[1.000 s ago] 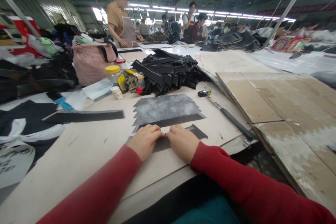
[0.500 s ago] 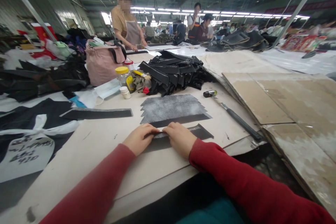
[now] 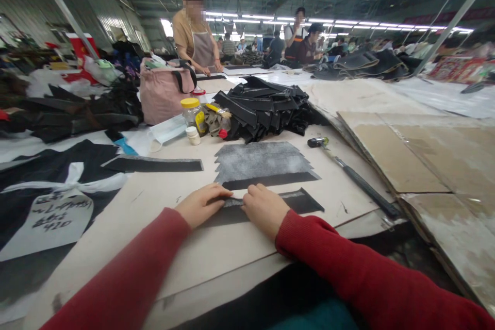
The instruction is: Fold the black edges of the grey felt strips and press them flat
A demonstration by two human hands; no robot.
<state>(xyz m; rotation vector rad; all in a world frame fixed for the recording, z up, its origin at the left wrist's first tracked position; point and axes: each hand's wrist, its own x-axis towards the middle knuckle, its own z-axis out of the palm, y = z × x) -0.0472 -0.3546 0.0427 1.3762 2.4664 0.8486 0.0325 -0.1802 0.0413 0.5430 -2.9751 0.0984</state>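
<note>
A black strip (image 3: 305,201) with a grey inner band lies across the pale board (image 3: 147,247), its right end showing past my right hand. My left hand (image 3: 204,205) is closed, thumb and fingers pinching the strip's far edge near its left part. Beside it, my right hand (image 3: 266,211) has its fingers curled and pressed on the same edge. A short stretch of strip shows between the fingertips; the left end is mostly covered. Just beyond lie overlapping grey-coated strips (image 3: 263,160), the nearest with a black margin. Another black strip (image 3: 158,165) rests to the left.
A hammer (image 3: 356,180) lies at the right, near cardboard sheets (image 3: 402,149). Behind are a heap of black strips (image 3: 266,105), a yellow-lidded jar (image 3: 191,111), a white bottle (image 3: 193,135) and a pink bag (image 3: 166,90). A tagged black bundle (image 3: 50,165) lies left. Co-workers stand beyond.
The view has swung slightly left, so everything sits further right in the picture. My hands have shifted left along the strip, and the gap between their fingertips is a little wider.
</note>
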